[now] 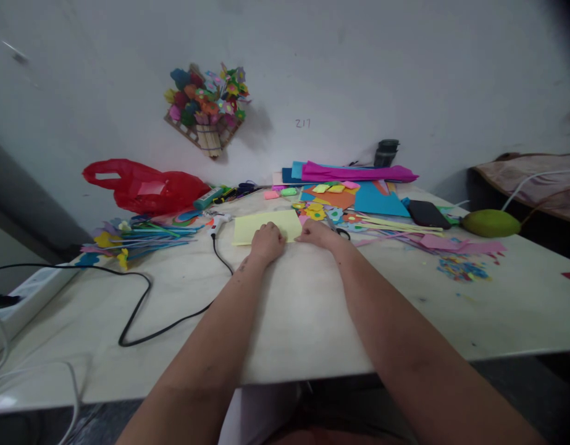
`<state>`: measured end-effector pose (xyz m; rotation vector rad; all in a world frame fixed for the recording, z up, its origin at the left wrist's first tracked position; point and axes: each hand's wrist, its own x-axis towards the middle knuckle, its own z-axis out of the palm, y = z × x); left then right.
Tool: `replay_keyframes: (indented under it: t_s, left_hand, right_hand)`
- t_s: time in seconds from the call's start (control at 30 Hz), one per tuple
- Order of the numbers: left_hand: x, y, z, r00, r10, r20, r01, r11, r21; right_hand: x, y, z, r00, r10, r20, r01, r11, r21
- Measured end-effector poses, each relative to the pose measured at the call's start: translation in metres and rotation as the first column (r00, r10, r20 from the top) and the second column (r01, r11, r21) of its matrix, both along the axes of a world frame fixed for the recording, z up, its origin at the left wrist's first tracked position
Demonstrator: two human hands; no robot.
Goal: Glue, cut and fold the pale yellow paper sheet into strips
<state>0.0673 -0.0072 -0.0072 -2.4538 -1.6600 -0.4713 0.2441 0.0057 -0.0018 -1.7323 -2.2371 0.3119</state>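
A pale yellow sheet (242,230) lies flat on the table in front of me. My left hand (267,241) rests on its lower middle, fingers curled and pressing it down. At the sheet's lower right corner, my right hand (315,233) is closed, with thumb and fingers pinching the edge. Scissors (343,233) lie just beyond the right wrist, partly hidden by it. Left of the sheet sits a white glue gun (218,222) with a black cord (148,296) trailing toward me.
Flower stems (159,235) and a red bag (146,185) are on the left. Coloured foam sheets (380,199), cut flowers (315,211), a phone (427,214) and a green mango-like fruit (491,223) lie right. Small scraps (463,269) sit nearer. A power strip (34,296) is at the left edge.
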Motion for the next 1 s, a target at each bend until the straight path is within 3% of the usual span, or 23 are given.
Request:
replay_keyframes:
  t_s: [0.5,0.8,1.0]
  left_hand:
    - [0.002,-0.001,0.0,0.999,0.036,0.016,-0.036,0.999,-0.005]
    - [0.002,-0.001,0.0,0.999,0.042,-0.002,-0.042,0.999,0.003]
    - [0.003,-0.002,0.001,0.998,0.054,-0.006,-0.054,0.999,-0.002]
  right_hand:
    - [0.006,-0.004,0.011,0.985,-0.061,0.163,0.062,0.998,-0.003]
    - [0.005,0.004,0.005,0.942,-0.187,0.279,0.17,0.982,0.082]
    - [0.002,0.002,0.008,0.914,-0.23,0.334,0.225,0.973,0.054]
